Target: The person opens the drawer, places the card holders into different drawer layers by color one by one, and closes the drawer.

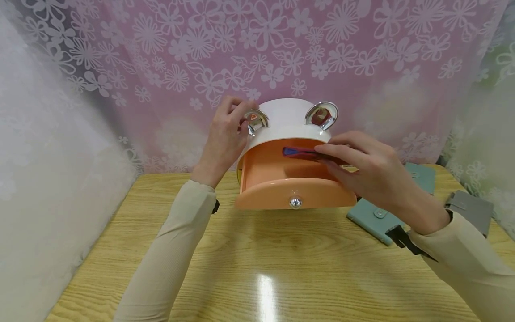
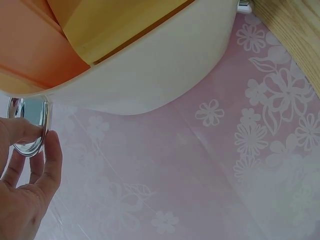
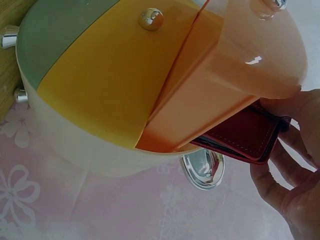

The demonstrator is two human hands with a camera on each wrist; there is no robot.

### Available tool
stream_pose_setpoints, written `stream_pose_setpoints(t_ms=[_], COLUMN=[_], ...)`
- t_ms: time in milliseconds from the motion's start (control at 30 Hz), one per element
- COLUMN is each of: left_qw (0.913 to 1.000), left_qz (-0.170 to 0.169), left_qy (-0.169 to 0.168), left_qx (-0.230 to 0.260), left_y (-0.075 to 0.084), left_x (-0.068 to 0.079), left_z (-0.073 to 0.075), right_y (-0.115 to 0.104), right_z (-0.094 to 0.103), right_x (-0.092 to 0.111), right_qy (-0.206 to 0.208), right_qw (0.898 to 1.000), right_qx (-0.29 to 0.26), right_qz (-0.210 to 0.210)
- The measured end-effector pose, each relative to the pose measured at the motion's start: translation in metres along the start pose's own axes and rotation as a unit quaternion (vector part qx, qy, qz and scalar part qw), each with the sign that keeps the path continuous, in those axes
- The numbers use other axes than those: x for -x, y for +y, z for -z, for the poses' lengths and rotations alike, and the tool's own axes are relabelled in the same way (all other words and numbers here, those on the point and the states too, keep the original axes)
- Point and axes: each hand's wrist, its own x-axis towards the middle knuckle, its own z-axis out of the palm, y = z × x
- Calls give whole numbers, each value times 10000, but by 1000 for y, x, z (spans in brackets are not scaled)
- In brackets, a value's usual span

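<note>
Presently in the right hand: a dark red stitched wallet is pinched between thumb and fingers, not yet released.
Wallet's place: it is held over the open orange drawer, leftward from the grip; whether the drawer's inside is touched cannot be told.
Drawer: already pulled out, its chrome knob being left of and below the right-hand grip.
White cabinet: one chrome ear is gripped by the left hand.
Snap-strap cases: two teal ones and a grey one are laid on the wooden table, near the right wrist.
Progress: seemingly midway; opening is done, the wallet's release is left.
</note>
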Motion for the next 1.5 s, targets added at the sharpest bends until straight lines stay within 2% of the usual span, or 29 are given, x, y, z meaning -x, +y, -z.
stream_pose_setpoints(t_ms=[233, 367, 633, 1000, 1267, 1500], left_qw=[10000, 10000, 9999, 10000, 9999, 9999], left_qz=[9, 12, -100, -29, -62, -7], left_qy=[-2, 6, 101, 51, 85, 35], left_qx=[-6, 23, 85, 59, 119, 102], left_y=[0, 1, -1, 0, -1, -1], left_x=[-1, 0, -1, 0, -1, -1], left_z=[0, 1, 0, 1, 0, 0], right_y=[8, 13, 19, 23, 26, 33], right_z=[-7, -10, -15, -21, -25, -25], right_x=[-5, -9, -15, -17, -20, -19], right_qy=[-69, -184, -376, -616, -872, -935], right_qw=[9992, 9987, 9984, 9971, 9933, 9853], right_qx=[153, 171, 79, -202, -676, -1376], right_qz=[373, 434, 422, 405, 353, 380])
